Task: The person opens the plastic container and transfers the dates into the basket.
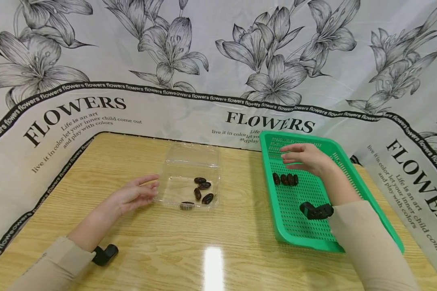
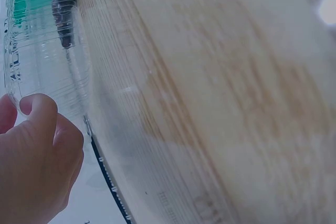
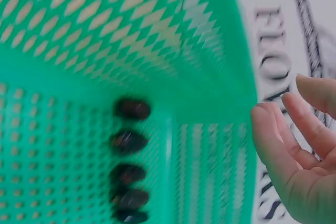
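Observation:
Dark brown dates (image 1: 204, 185) lie loosely in a clear plastic box (image 1: 172, 194) with its lid raised at the back. My left hand (image 1: 136, 195) is at the box's left side, fingers loosely bent; the left wrist view shows the thumb (image 2: 39, 106) close by the clear wall, and whether it touches cannot be told. Over the far part of a green basket (image 1: 287, 238), my right hand (image 1: 306, 157) hovers with fingers extended, holding nothing. Several more dates (image 3: 128, 142) form a row on the basket floor, below that hand.
A wooden table (image 1: 236, 226) carries both containers, the box left of the basket. Behind them hangs a white cloth (image 1: 189, 117) with printed flowers and lettering. The basket's raised rim (image 1: 271, 194) stands between its dates and the box.

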Motion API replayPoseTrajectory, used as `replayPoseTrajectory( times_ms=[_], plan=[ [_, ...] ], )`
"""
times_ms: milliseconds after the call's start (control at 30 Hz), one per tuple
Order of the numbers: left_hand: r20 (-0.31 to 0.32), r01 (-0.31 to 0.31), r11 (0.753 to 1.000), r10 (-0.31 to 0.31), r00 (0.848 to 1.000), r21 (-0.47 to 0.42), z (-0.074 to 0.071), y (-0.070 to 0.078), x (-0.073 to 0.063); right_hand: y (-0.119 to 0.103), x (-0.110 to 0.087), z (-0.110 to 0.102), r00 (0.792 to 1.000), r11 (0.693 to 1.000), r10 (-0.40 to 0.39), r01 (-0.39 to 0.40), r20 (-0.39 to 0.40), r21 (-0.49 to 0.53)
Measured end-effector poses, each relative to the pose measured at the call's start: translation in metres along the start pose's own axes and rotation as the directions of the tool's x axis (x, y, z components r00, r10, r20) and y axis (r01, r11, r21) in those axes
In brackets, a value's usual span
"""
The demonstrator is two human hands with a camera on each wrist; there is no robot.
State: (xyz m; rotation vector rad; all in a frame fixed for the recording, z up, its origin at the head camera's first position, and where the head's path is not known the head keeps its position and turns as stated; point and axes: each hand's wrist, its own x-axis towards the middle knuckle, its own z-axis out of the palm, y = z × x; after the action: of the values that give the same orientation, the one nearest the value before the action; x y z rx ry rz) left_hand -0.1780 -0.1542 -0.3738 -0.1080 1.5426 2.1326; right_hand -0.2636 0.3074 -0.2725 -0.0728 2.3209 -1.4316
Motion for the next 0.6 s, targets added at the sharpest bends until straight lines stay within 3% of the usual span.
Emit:
replayPoseTrajectory(
  times_ms=[267, 600],
  plan=[
    [0.008, 0.001, 0.999, 0.000, 1.000, -0.037, -0.001, 0.000, 0.000, -0.034, -0.004, 0.030, 0.993, 0.996, -0.083, 0.081, 0.088, 0.021],
    [0.011, 0.005, 0.996, -0.004, 1.000, -0.091, -0.002, -0.002, 0.000, -0.055, 0.007, 0.075, 0.979, 0.990, -0.129, 0.117, 0.159, 0.080]
  ],
)
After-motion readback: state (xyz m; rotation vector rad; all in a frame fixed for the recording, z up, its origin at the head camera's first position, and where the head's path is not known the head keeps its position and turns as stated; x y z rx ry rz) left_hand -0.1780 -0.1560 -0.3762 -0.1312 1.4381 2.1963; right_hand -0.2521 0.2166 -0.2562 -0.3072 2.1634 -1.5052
